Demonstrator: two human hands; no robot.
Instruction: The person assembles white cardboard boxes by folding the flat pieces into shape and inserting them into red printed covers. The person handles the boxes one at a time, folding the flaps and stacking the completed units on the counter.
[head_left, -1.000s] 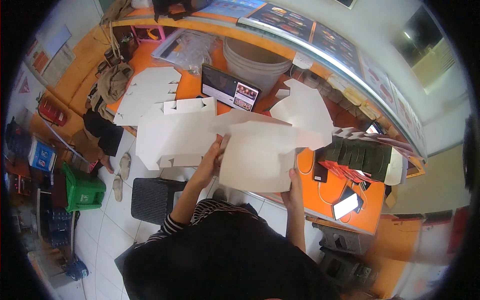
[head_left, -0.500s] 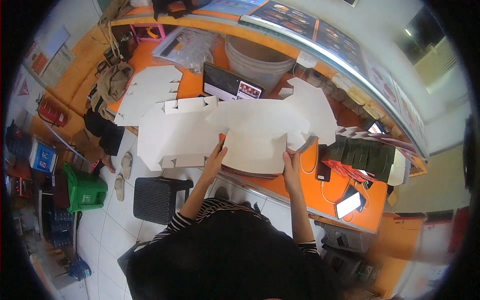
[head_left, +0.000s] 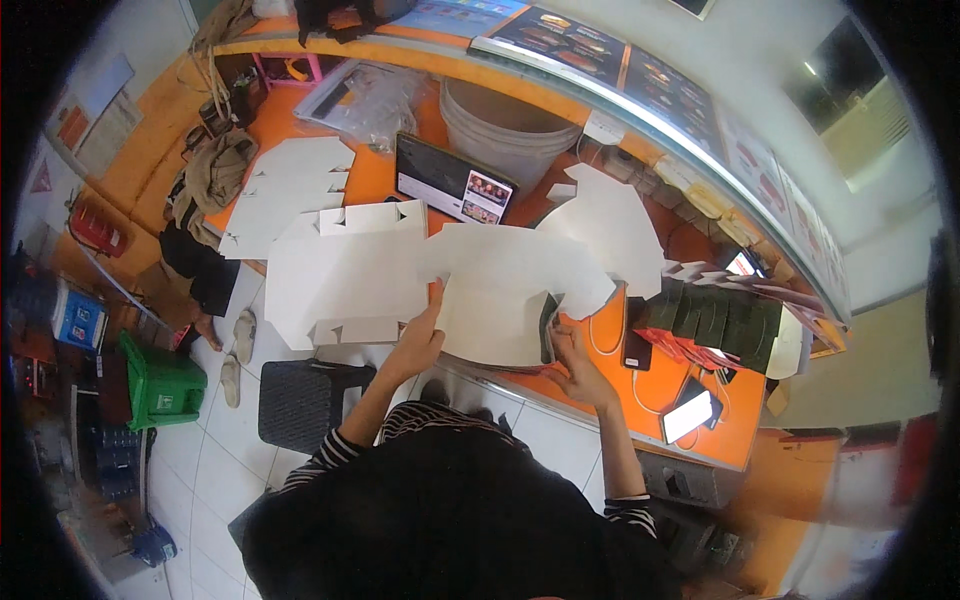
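Observation:
A white flat cardboard box blank (head_left: 495, 320) lies in front of me over the table's near edge, on a stack of similar sheets. My left hand (head_left: 418, 345) grips its left edge, index finger stretched along the side and the other fingers curled. At the right edge a narrow flap (head_left: 548, 328) is bent up, showing a dark face. My right hand (head_left: 580, 368) has thumb and fingers at this flap. Left of the stack rests another white blank with folded side flaps (head_left: 350, 275); a further one (head_left: 285, 195) lies behind it. One more blank (head_left: 605, 225) is at the right.
A tablet (head_left: 455, 180) leans against a grey bucket (head_left: 510, 125) at the back. On the orange table (head_left: 600, 400) are a dark phone (head_left: 637, 345), a lit phone (head_left: 687, 417) with cables, and dark-and-red folded cartons (head_left: 720, 320). A black stool (head_left: 305, 405) stands below left.
My right hand has shifted down along the blank's right edge, and the flap there now stands up with its dark side showing. My left hand has moved slightly down. The view has shifted a little.

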